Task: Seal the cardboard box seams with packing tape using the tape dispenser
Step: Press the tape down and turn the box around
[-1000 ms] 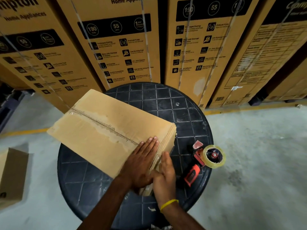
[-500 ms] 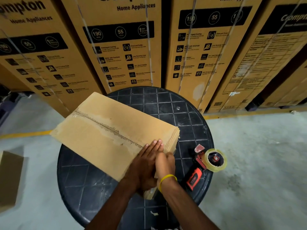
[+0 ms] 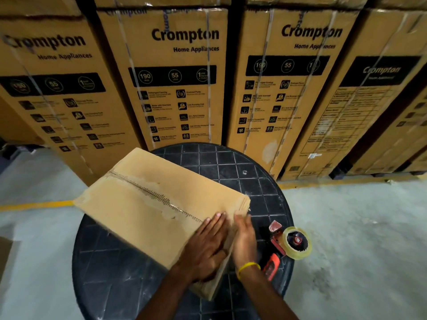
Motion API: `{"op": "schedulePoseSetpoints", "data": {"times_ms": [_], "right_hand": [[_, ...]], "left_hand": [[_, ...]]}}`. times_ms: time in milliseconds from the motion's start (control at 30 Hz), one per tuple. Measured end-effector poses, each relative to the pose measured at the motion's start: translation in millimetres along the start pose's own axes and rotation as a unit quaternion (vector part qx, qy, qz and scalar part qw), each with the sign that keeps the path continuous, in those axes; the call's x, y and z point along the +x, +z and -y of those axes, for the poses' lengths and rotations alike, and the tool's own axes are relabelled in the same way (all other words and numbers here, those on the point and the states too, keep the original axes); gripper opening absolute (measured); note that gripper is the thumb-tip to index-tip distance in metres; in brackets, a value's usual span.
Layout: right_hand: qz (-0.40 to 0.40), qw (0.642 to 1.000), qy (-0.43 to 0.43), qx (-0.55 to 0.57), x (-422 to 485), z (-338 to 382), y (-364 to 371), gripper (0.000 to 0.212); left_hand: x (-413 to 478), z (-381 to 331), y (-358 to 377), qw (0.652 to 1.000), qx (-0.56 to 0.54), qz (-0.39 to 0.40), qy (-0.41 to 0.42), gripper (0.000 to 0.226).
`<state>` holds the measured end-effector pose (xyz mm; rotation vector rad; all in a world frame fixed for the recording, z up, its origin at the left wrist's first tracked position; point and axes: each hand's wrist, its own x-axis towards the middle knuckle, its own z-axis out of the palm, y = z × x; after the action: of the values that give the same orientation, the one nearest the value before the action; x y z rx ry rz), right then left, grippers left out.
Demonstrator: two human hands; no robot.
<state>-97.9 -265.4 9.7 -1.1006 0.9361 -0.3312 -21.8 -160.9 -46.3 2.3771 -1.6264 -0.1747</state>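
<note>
I press both flat, open hands, left (image 3: 205, 248) and right (image 3: 245, 239), on the box (image 3: 147, 204); releasing for the dispenser (image 3: 286, 245) may let flaps spring apart

A round black counter (image 3: 231, 167) with a grid-patterned top stands on a grey concrete floor (image 3: 360, 239). Right behind it, tall printed cartons (image 3: 175, 88) marked "Crompton Home Appliances" line up side by side, strapped with clear bands. A yellow painted line (image 3: 34, 205) runs along the floor at their base. The light is dim and warm.
</note>
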Motion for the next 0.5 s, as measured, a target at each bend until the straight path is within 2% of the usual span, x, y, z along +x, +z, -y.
{"op": "schedulePoseSetpoints", "data": {"times_ms": [67, 100, 133, 167, 233, 267, 300, 367, 433, 500], "right_hand": [[0.036, 0.987, -0.109, -0.116, -18, -8, 17, 0.093], [0.066, 0.979, -0.132, -0.141, -23, -14, 26, 0.100], [0.083, 0.972, -0.148, -0.160, -26, -20, 32, 0.102], [0.091, 0.967, -0.161, -0.174, -23, -28, 36, 0.102], [0.101, 0.956, -0.177, -0.212, -20, -37, 38, 0.100], [0.106, 0.954, -0.176, -0.219, -16, -40, 38, 0.099], [0.111, 0.953, -0.173, -0.223, -14, -40, 37, 0.099], [0.097, 0.946, -0.178, -0.254, -10, -41, 40, 0.104], [0.075, 0.930, -0.184, -0.310, -5, -44, 44, 0.105], [0.061, 0.891, -0.206, -0.400, -5, -51, 47, 0.104]], "left_hand": [[-5, 3, 6, 0.996, -0.076, -0.015, -0.047, 0.062], [-7, 6, 3, 0.987, -0.085, -0.030, -0.133, 0.060], [-10, 14, 4, 0.990, -0.048, -0.024, -0.131, 0.060], [-7, 24, 1, 0.998, -0.032, 0.005, -0.054, 0.063], [-10, 44, -3, 0.997, -0.019, 0.058, 0.045, 0.062], [-9, 55, -8, 0.995, -0.012, 0.065, 0.072, 0.060], [-7, 67, -15, 0.996, -0.008, 0.025, 0.083, 0.060], [-14, 95, -37, 0.999, 0.000, 0.002, 0.042, 0.065], [-25, 133, -52, 1.000, 0.013, 0.024, 0.003, 0.064], [-34, 176, -66, 0.998, 0.025, 0.046, -0.029, 0.064]]}}
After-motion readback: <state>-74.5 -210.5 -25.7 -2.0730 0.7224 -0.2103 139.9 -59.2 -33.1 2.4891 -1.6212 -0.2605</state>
